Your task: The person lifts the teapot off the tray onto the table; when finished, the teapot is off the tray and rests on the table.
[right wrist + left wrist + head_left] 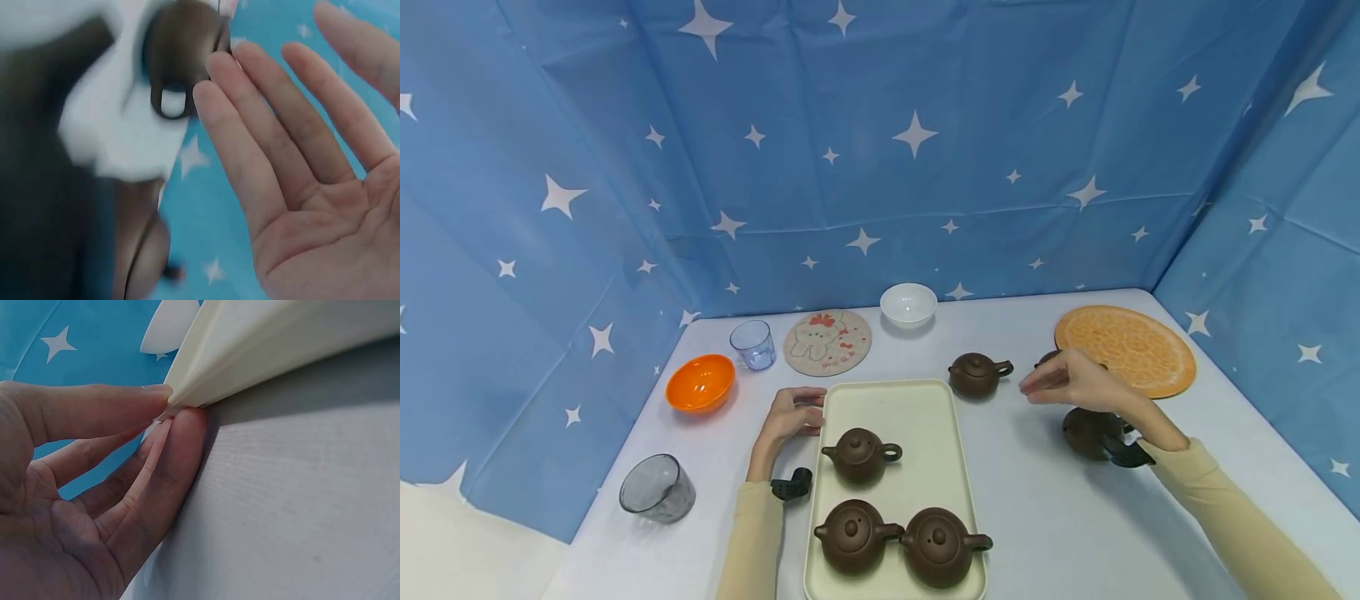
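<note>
My left hand (788, 418) pinches the left rim of a cream tray (917, 417); in the left wrist view the thumb (100, 412) lies above the rim, other fingers below. Three brown teapots stand on the tray: a smaller one (859, 450) farther in, two larger ones (854, 537) (938, 546) side by side near its front. Over the table to the right hovers my right hand (1078, 383), fingers extended, holding nothing. Around it are a teapot (976, 375) beside the tray, one partly hidden behind the hand (1048, 357), and one under the wrist (1086, 433).
An orange bowl (700, 383), a blue glass (754, 346) and a grey glass (658, 490) stand at left. Along the back lie a rabbit mat (827, 343), a white bowl (908, 306) and an orange-slice placemat (1127, 342). Blue star-patterned curtains (880, 192) border the table.
</note>
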Demonstrator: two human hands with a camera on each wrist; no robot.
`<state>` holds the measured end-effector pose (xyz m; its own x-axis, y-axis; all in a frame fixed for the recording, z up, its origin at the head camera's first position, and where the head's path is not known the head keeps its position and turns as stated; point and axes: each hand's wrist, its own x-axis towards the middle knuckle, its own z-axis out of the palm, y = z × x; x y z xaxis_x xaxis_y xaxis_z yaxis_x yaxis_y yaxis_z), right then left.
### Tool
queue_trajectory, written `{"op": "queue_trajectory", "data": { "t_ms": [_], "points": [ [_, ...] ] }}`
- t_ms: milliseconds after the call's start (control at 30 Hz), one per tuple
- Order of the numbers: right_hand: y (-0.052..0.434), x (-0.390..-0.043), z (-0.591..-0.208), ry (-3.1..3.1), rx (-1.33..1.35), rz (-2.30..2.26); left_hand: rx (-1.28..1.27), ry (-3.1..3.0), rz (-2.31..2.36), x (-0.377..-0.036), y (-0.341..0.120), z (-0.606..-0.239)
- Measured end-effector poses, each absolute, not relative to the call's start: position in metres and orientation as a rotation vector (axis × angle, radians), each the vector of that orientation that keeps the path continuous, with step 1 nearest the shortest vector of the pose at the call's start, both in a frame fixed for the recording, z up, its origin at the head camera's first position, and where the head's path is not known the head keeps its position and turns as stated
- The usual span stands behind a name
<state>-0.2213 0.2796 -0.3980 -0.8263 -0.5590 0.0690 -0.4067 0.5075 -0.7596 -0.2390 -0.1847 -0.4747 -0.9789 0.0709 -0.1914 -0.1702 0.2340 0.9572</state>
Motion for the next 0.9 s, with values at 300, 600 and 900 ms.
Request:
{"op": "queue_trajectory", "data": {
  "t_ms": [300, 600, 900],
  "points": [
    [0.222, -0.226, -0.41, 2.458, -0.946, -1.234, -0.08, 2.315, 1.81, -0.237, -0.184, -0.473],
    [0.172, -0.225, -0.417, 2.406, -1.033, -1.286, -0.108, 2.309, 1.831, -0.238, -0.184, -0.472],
    [0.131, -0.224, -0.424, 2.392, -1.073, -1.249, -0.13, 2.321, 1.817, -0.239, -0.182, -0.472]
  ]
}}
